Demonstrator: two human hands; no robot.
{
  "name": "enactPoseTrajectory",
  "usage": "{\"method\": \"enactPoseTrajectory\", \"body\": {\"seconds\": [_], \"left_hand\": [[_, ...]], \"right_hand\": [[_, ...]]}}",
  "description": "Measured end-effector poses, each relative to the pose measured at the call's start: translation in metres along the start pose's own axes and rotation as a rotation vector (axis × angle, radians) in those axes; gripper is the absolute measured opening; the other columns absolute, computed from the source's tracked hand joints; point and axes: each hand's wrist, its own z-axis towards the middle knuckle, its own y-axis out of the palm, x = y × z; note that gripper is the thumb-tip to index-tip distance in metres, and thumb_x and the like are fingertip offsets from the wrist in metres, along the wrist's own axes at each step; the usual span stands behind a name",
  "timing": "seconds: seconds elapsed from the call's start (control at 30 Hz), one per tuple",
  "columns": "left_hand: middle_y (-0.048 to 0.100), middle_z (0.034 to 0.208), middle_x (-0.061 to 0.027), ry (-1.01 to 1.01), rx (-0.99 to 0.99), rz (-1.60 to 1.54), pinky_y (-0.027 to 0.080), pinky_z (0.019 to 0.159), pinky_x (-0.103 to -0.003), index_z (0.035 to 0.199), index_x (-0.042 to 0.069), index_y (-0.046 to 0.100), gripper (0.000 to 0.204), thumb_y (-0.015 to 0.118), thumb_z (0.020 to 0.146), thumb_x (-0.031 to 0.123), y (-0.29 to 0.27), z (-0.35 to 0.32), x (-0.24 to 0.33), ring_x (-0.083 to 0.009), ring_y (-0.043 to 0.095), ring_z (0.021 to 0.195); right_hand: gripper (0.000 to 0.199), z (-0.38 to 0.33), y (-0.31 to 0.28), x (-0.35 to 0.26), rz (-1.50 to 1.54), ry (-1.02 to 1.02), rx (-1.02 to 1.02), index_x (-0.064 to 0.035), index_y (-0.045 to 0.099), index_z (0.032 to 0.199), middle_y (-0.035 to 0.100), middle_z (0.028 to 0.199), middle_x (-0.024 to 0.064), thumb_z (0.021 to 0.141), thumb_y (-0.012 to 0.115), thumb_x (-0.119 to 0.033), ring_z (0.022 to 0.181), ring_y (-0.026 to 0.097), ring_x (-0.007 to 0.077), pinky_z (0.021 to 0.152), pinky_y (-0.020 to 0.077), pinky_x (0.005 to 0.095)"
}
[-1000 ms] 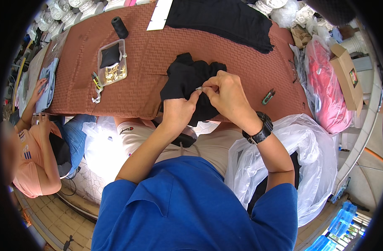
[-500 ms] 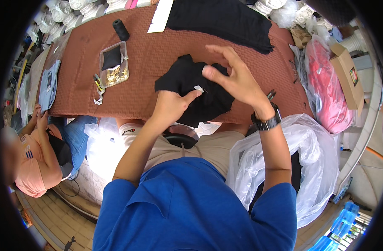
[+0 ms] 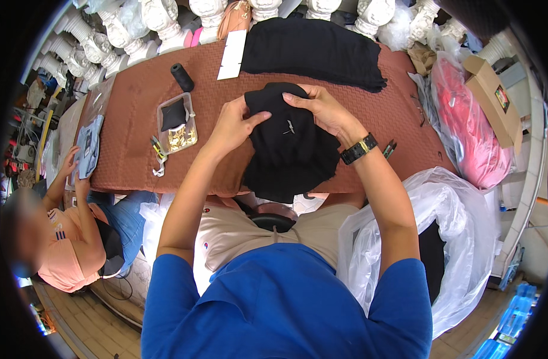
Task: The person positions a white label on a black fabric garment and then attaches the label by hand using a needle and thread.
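A piece of black cloth (image 3: 286, 158) is held up between my two hands, its lower part hanging over the near edge of the table. My left hand (image 3: 241, 122) pinches its upper left side, thumb on top. On the upper right, my right hand (image 3: 325, 110), with a dark watch on the wrist, grips the cloth with the thumb over it and the fingers partly behind. A small whitish tag or bit of thread (image 3: 290, 127) sits on the cloth's middle, too small to make out.
On the brown-covered table (image 3: 217, 161) stand a black thread spool (image 3: 181, 78) and a clear box (image 3: 194, 128) with gold pieces and a pincushion. Thread snips (image 3: 158, 151), a white ruler-like strip (image 3: 232, 55) and folded black cloth (image 3: 313, 54) lie nearby. A clear bag (image 3: 465, 251) is at right; a co-worker (image 3: 76, 245) sits left.
My right hand has come down from above and taken hold of the cloth. My left hand has shifted to its upper left side. The cloth is now spread out more, and the view has tilted up.
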Motion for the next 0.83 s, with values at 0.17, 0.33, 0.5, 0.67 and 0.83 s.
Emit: {"method": "enactPoseTrajectory", "body": {"seconds": [0.17,0.33,0.5,0.67,0.83], "left_hand": [[0.064,0.074,-0.0095,0.170,0.494,0.171,0.048,0.059,-0.034,0.087,-0.002,0.060,0.021,0.076,0.089,0.011,0.035,-0.012,-0.005,-0.0161,0.059,0.063],[0.069,0.093,-0.0138,-0.528,-0.075,-0.668,0.057,0.073,-0.032,0.110,0.000,0.064,0.061,0.053,0.100,0.059,0.046,-0.040,-0.016,-0.0212,0.069,0.080],[0.069,0.112,-0.0202,-0.669,-0.408,-1.272,0.059,0.091,-0.038,0.125,-0.002,0.060,0.075,0.044,0.100,0.067,0.030,-0.033,0.006,-0.0290,0.071,0.097],[0.069,0.117,-0.0139,-0.813,-0.246,-1.123,0.061,0.092,-0.036,0.126,-0.003,0.060,0.035,0.065,0.099,0.019,0.037,-0.048,-0.021,-0.0252,0.071,0.108],[0.067,0.127,-0.0160,-0.750,-0.082,-1.248,0.058,0.096,-0.039,0.135,-0.005,0.055,0.047,0.065,0.100,0.025,0.045,-0.067,-0.012,-0.0261,0.068,0.114]], "right_hand": [[0.022,-0.001,-0.013,0.011,-0.105,-0.035,0.043,-0.0029,0.074,0.107,0.073,0.104,0.0018,0.097,0.072,-0.022,0.089,0.067,0.0087,0.082,0.0537,0.0252],[0.018,-0.017,0.008,0.004,-0.397,-0.191,0.057,-0.0008,0.073,0.093,0.070,0.091,0.0001,0.096,0.072,-0.019,0.084,0.061,0.0064,0.076,0.0496,0.0259],[0.021,-0.040,0.038,0.020,-0.958,-0.617,-0.041,0.0021,0.061,0.084,0.050,0.081,0.0121,0.082,0.077,-0.011,0.075,0.055,0.0291,0.067,0.0448,0.0362],[0.028,-0.095,0.088,0.050,-1.339,-0.627,-0.020,-0.0046,0.066,0.099,0.053,0.099,0.0092,0.075,0.080,-0.014,0.092,0.057,0.0272,0.073,0.0500,0.0368],[0.029,-0.123,0.080,0.076,-1.017,-0.336,-0.197,-0.0083,0.073,0.104,0.055,0.124,0.0136,0.077,0.082,-0.013,0.109,0.054,0.0340,0.092,0.0484,0.0433]]}}
